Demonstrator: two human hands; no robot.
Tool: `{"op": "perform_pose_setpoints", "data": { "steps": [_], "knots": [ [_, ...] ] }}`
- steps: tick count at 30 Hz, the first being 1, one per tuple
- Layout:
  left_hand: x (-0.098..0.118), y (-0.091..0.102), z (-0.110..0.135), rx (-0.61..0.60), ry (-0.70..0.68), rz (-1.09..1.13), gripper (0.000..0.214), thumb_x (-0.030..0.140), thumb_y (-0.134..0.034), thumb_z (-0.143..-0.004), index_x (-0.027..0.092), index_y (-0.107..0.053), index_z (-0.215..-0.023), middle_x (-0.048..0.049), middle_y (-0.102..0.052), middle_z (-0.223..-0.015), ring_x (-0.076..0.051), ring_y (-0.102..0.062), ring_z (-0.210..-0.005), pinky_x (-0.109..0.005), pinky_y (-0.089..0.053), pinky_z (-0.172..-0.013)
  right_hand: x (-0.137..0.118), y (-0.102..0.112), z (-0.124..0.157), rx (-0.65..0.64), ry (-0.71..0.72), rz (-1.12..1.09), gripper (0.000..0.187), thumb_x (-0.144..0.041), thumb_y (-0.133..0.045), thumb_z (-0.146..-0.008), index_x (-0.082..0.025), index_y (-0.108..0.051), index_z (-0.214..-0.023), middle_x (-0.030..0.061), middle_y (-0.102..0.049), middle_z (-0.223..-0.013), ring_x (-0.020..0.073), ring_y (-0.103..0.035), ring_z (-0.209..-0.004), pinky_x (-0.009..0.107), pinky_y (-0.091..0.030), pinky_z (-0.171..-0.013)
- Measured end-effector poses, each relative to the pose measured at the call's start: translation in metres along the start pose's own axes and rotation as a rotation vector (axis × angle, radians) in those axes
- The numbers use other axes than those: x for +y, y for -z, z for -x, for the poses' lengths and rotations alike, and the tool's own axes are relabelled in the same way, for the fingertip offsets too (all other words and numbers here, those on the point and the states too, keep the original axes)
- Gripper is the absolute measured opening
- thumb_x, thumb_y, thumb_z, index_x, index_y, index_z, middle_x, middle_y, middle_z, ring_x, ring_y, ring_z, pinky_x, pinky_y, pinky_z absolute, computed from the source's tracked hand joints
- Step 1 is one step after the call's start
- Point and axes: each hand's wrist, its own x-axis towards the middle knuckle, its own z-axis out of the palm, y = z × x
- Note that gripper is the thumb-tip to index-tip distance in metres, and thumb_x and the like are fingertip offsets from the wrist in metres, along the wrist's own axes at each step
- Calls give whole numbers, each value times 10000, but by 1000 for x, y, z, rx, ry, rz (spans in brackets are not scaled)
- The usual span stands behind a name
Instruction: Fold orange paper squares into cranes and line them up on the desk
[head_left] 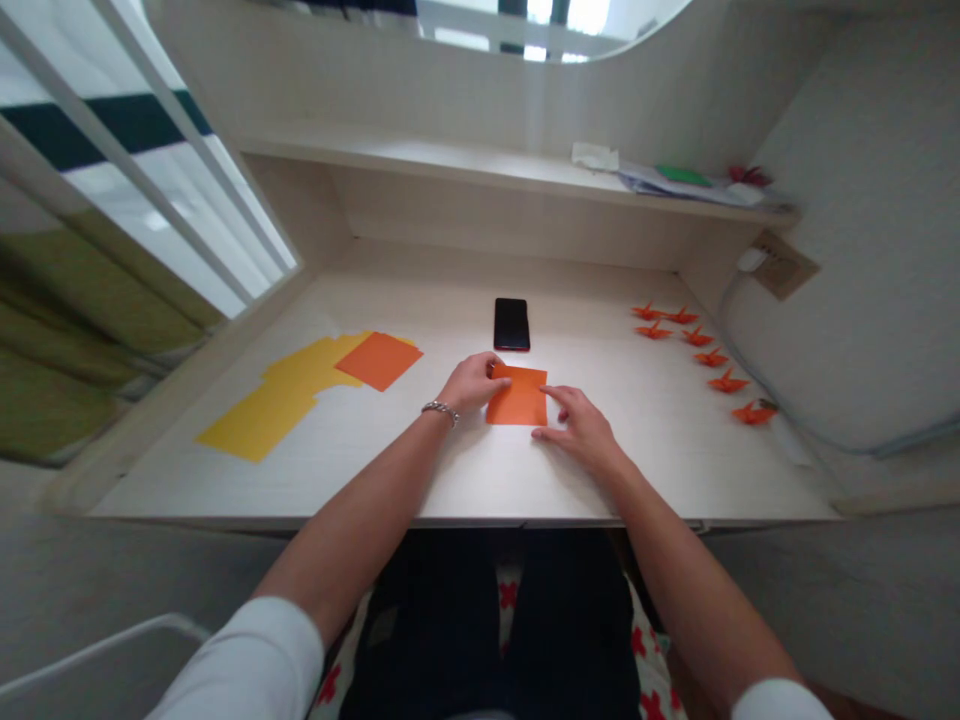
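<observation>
At the left of the desk, yellow sheets lie flat in an overlapping spread, with a loose orange sheet resting partly over their right end; none of these shows folding. The left hand has its thumb on the upper left part of an orange square; whether its fingers pinch from beneath cannot be told. The square lies at the middle of the desk, between the hands, with a dark phone just beyond it. The right hand has thumb and forefinger spread apart at the square's right edge, clamped on nothing. At far right stand seven folded orange figures, judged finished; work on the square appears barely begun, no crease being discernible.
</observation>
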Motion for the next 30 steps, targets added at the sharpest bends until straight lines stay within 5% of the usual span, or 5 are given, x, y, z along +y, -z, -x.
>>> {"op": "perform_pose_setpoints", "data": {
  "steps": [4, 11, 15, 22, 30],
  "knots": [
    [-4, 3, -11, -11, 13, 251, 257, 266, -696, -652, 142, -613, -861, -51, -664, -766, -182, -640, -700, -272, -491, -597, 9, 5, -23, -96, 69, -138, 803, -241, -794, -628, -363, -458, -1347, 82, -385, -1406, 180, -600, -888, 402, -474, -904],
    [-9, 6, -28, 17, 100, 501, 302, 182, -733, -592, 134, -628, -871, -41, -648, -710, -156, -618, -608, -245, -473, -525, 12, 4, -73, -117, 99, -357, 295, -319, -726, -737, -289, -702, -1030, 66, -385, -1410, 270, -364, -1332, 401, -395, -1029],
    [-11, 7, -36, 16, 138, 587, 265, 185, -719, -603, 128, -628, -846, -51, -653, -726, -161, -627, -636, -262, -492, -562, 15, 13, -81, -324, 97, -459, 756, -351, -859, -536, -333, -580, -1239, 56, -220, -1508, 287, -161, -1422, 361, -485, -939],
    [-11, 13, -30, -6, 115, 540, 212, 187, -723, -623, 131, -662, -818, -32, -638, -696, -121, -583, -574, -237, -462, -531, 7, 2, -90, -186, 70, -608, 234, -394, -683, -756, -206, -733, -887, 78, -645, -1101, 228, -604, -1014, 336, -491, -839],
    [-10, 9, -30, -36, 146, 630, 245, 252, -730, -670, 131, -670, -874, -36, -659, -745, -116, -594, -565, -230, -469, -522, 14, -27, -98, 104, -182, -706, 307, -411, -719, -693, -124, -711, -803, 6, -639, -661, 125, -516, -552, 230, -376, -508]
  ]
}}
